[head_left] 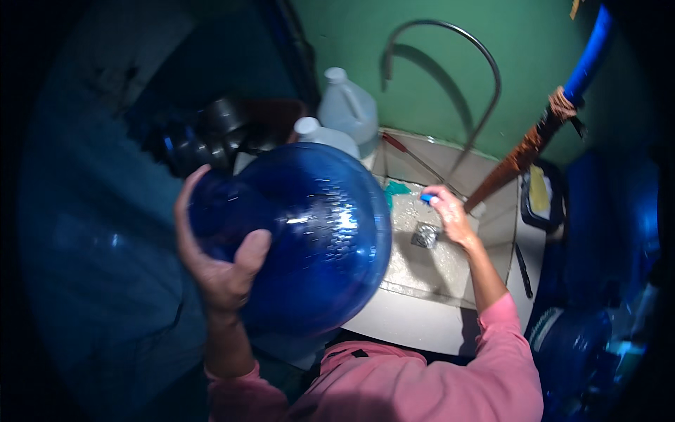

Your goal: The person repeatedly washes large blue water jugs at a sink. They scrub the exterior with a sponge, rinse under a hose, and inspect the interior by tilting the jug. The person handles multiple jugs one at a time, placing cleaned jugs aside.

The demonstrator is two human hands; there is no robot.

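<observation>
A large blue water jug point(320, 271), tilted on its side with wet glints on its shoulder, fills the middle of the view. Around its neck, at the left, curl the fingers and thumb of my left hand point(221, 278). Over the wet tiled sink point(415, 281) is my right hand point(451, 218), pinching a small blue piece point(426, 198) whose kind is too small to make out. Below that hand lies the square metal drain point(425, 235). A scrap of teal material point(397, 190) rests nearby, between the jug and my right hand.
Two white-capped clear jugs point(348, 109) stand behind the blue one. A curved metal spout point(485, 60) arches against the green wall. From the upper right slants a wrapped pipe with a blue hose point(587, 60). A black container point(543, 197) and a knife point(524, 271) lie along the right ledge.
</observation>
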